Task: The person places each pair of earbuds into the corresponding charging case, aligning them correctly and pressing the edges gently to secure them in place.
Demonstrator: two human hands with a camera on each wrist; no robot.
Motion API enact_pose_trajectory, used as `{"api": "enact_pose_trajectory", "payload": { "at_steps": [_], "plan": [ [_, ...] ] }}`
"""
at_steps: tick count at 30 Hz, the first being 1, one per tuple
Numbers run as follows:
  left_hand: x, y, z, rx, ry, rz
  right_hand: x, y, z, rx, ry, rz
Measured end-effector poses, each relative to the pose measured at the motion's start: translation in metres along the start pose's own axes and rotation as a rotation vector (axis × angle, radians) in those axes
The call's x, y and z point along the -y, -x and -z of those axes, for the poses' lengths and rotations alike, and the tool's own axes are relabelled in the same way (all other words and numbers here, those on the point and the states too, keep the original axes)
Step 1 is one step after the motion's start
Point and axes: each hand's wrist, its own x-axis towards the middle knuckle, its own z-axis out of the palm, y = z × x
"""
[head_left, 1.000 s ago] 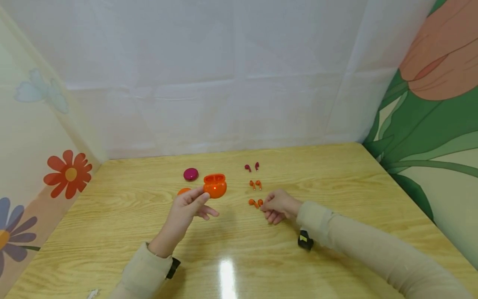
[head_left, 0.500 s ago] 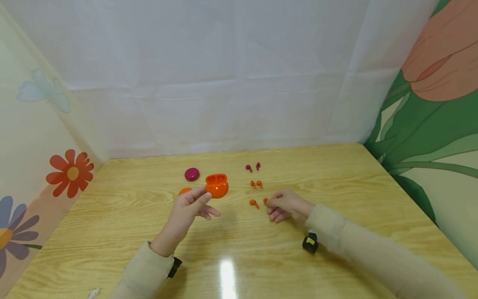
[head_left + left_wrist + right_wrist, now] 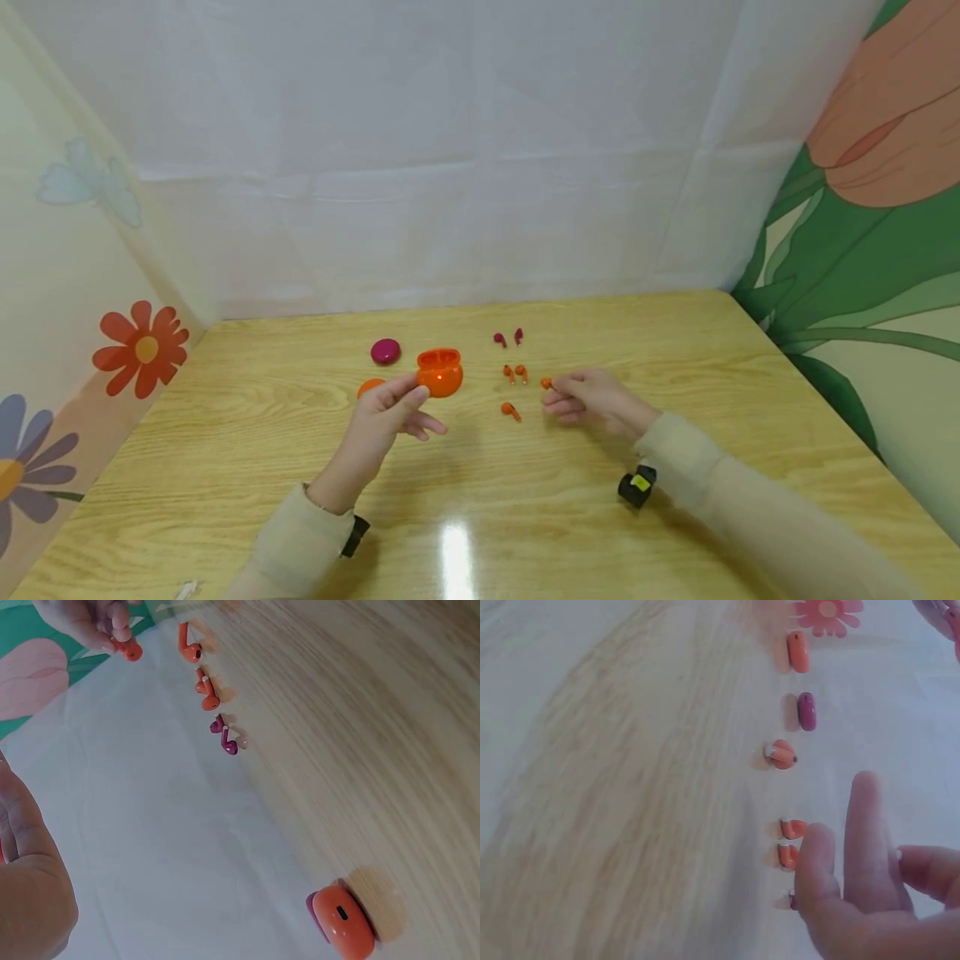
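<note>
My left hand point(image 3: 386, 412) pinches an orange earbud case point(image 3: 441, 379) between thumb and fingers, its lid raised, held above the table. In my right hand point(image 3: 596, 398) an orange earbud point(image 3: 547, 383) is pinched at the fingertips, lifted off the table; the left wrist view shows this earbud point(image 3: 131, 651) too. To the left of that hand lies a single orange earbud point(image 3: 511, 411). Farther back are a pair of orange earbuds with pale tips point(image 3: 521, 373) and a pair of magenta earbuds point(image 3: 500, 339).
A closed magenta case point(image 3: 386, 351) lies at the back left of the wooden table point(image 3: 675, 350). Another orange case point(image 3: 371, 385) is partly behind my left hand; the left wrist view shows this orange case point(image 3: 343, 921) whole. A white curtain point(image 3: 480, 208) stands behind.
My right hand has picked one orange earbud from the nearest pair and carried it right and up. My left hand, holding the open case, has drifted slightly to the right.
</note>
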Motion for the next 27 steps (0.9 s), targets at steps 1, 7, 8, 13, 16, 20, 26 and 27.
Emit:
{"api": "enact_pose_trajectory", "payload": {
  "at_steps": [1,7,8,13,16,20,26,27],
  "plan": [
    [0.0,0.0,0.0,-0.001,0.001,0.002,0.001,0.001,0.0,0.004,-0.005,0.001],
    [-0.001,0.0,-0.001,-0.003,0.013,0.013,0.007,0.007,0.0,0.046,-0.007,0.032],
    [-0.001,0.0,-0.002,-0.002,0.015,0.014,0.008,0.008,0.001,0.055,-0.003,0.041],
    [0.001,-0.001,-0.003,0.006,0.021,0.015,0.014,0.015,0.001,0.112,0.017,0.089],
    [0.002,-0.002,-0.004,0.008,0.024,0.012,0.018,0.018,0.001,0.143,0.032,0.119],
    [0.002,-0.002,-0.005,0.011,0.03,0.007,0.023,0.022,-0.001,0.163,0.043,0.156],
    [0.001,-0.005,-0.008,0.009,0.034,0.01,0.031,0.027,-0.006,0.171,0.01,0.195],
    [0.001,-0.006,-0.009,0.007,0.035,0.01,0.032,0.028,-0.007,0.172,0.001,0.199]
  ]
}}
